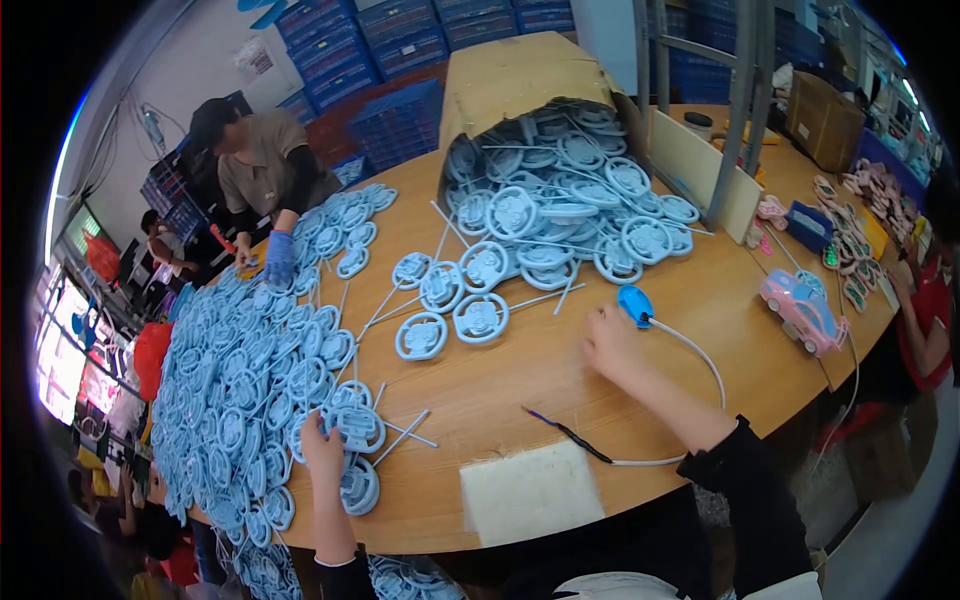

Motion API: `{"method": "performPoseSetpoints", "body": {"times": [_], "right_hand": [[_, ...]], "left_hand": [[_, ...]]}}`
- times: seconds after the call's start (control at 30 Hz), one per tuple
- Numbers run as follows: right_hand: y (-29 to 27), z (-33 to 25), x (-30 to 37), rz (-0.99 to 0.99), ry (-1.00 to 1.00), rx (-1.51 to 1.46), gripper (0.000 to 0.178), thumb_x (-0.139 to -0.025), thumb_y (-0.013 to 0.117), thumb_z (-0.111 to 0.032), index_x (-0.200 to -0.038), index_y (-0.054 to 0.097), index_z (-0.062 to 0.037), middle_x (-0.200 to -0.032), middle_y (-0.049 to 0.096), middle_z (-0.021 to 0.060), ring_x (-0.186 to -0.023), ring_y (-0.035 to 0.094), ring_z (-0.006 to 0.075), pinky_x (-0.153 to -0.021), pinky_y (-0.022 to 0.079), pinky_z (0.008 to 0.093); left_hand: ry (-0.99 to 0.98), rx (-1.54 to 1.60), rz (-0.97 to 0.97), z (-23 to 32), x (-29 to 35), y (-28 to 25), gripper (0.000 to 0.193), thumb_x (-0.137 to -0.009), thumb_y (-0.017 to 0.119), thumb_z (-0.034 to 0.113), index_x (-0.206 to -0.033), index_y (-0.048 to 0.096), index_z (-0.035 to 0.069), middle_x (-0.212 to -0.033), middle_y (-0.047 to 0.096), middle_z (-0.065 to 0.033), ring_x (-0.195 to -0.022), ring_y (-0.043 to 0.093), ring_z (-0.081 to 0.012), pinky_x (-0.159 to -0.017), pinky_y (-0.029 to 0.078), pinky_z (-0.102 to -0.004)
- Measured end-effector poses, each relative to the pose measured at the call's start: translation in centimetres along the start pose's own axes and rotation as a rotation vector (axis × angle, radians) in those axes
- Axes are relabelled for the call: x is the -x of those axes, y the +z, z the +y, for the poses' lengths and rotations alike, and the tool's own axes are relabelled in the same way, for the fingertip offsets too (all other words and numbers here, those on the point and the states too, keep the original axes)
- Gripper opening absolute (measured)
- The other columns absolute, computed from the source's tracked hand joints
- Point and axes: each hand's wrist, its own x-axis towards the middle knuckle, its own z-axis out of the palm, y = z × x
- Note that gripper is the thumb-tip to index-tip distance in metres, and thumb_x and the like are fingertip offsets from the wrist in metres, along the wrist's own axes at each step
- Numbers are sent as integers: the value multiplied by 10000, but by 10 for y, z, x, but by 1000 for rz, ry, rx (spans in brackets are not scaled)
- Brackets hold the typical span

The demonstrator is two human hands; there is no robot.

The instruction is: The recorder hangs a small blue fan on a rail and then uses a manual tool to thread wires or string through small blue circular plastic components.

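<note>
My left hand is closed on the rim of a light-blue toy steering wheel at the near right edge of a big heap. Thin light-blue rods stick out from several wheels beside it. My right hand is over the table, its fingers curled. Just beyond it, at its right edge, is a small blue rounded device with a white cable; whether the fingers touch it I cannot make out. The cable loops under my right forearm to a black-wrapped end with thin wires.
An open cardboard box spills more wheels onto the table. A whitish square sheet lies near the front edge. A pink toy car and metal posts stand right. A co-worker's gloved hand reaches into the far left heap.
</note>
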Motion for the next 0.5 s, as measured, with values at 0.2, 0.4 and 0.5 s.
{"method": "performPoseSetpoints", "body": {"times": [0.2,0.4,0.5], "right_hand": [[51,-35,-40,247,-368,124,160,-717,543,-93,-854,552,-11,-955,518,155,-919,492,287,-750,409,389],[110,-59,-69,200,-568,297,142,-738,483,-108,-845,546,-40,-912,521,97,-931,484,242,-729,399,358],[91,-63,-63,69,-656,253,141,-750,481,-98,-868,546,-59,-903,547,100,-893,508,247,-740,401,341]], "left_hand": [[91,-86,172,34,36,-10,406,-703,617,21,-1088,489,-4,-1163,443,-197,-1041,465,-326,-828,411,-346],[196,87,78,83,91,-6,250,-721,627,61,-953,555,4,-1147,465,-207,-1070,438,-349,-894,357,-395],[248,221,-77,95,113,-1,252,-705,652,70,-931,563,2,-1138,478,-199,-1069,447,-335,-883,370,-394]]}}
